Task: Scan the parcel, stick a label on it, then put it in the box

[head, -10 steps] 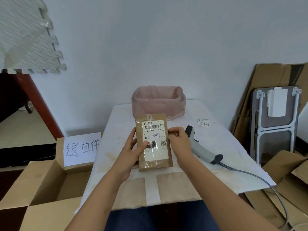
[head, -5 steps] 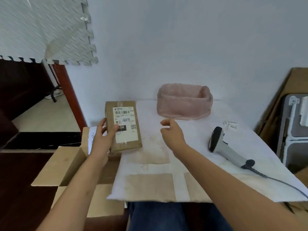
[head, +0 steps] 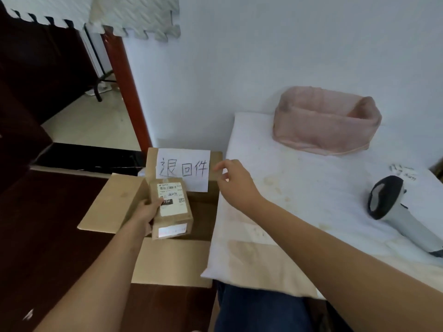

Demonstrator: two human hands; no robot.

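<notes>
My left hand grips a small brown parcel by its left side, thumb on its white shipping label. The parcel is held low inside the mouth of an open cardboard box that stands on the floor left of the table. A white sheet with handwritten characters is fixed to the box's back flap. My right hand hovers empty over the table's left edge, fingers loosely apart, beside that sheet. The barcode scanner lies on the table at the right.
The table carries a white stained cloth. A pink soft basket sits at its back against the wall, with small white labels near the scanner. A red-brown door post and dark floor lie to the left.
My left hand has carried the parcel leftward off the table and down into the box's opening. My right hand let go of the parcel and stays over the table's left edge. The view swung left.
</notes>
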